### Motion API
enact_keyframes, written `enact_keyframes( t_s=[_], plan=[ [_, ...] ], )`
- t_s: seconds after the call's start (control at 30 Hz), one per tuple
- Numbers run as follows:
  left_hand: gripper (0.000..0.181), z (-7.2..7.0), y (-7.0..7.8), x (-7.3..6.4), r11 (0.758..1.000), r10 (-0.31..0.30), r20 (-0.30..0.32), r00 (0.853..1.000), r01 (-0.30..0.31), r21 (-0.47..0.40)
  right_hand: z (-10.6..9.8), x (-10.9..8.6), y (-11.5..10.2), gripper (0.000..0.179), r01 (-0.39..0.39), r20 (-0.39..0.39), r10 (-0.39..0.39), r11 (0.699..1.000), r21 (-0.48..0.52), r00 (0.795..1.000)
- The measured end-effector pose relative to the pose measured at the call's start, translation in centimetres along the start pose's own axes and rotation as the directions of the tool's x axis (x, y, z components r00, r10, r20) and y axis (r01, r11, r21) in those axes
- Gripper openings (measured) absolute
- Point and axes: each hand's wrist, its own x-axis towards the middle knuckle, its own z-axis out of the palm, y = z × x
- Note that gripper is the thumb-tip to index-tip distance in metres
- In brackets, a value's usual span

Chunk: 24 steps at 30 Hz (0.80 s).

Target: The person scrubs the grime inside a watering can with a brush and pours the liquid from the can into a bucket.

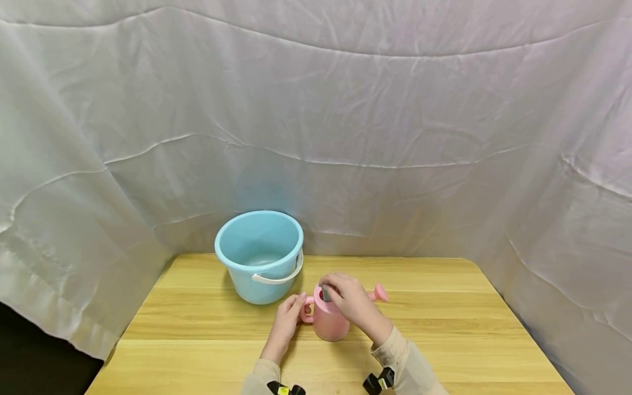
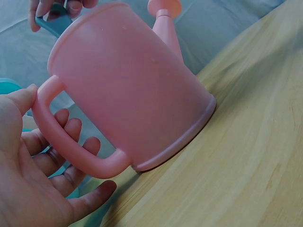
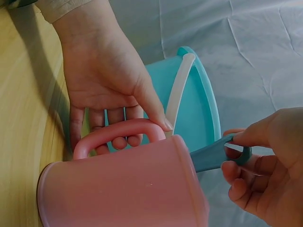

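Observation:
A pink watering can stands upright on the wooden table, its spout pointing right. My left hand holds the can's handle, thumb on the upper part and fingers loosely curled round it. Over the can's opening, my right hand pinches the looped end of a blue-grey plastic tool. The tool's other end is inside the can and hidden, so its exact kind cannot be told.
A light-blue bucket with a white handle stands behind and left of the can. Grey cloth hangs behind the wooden table and along its sides.

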Motion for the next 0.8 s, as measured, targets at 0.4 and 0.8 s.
enact_keyframes(
  t_s=[0.4,0.8],
  plan=[
    [0.053,0.09,0.14,0.06,1.0,-0.012,-0.005,1.0,0.012,0.001,0.51,-0.16,0.35,0.005,-0.003,-0.007,0.003,1.0,0.009,1.0],
    [0.054,0.0,0.03,0.03,1.0,-0.006,-0.014,1.0,0.006,0.018,0.5,-0.25,0.69,0.01,0.02,-0.079,-0.023,0.999,-0.039,0.997]
  ],
)
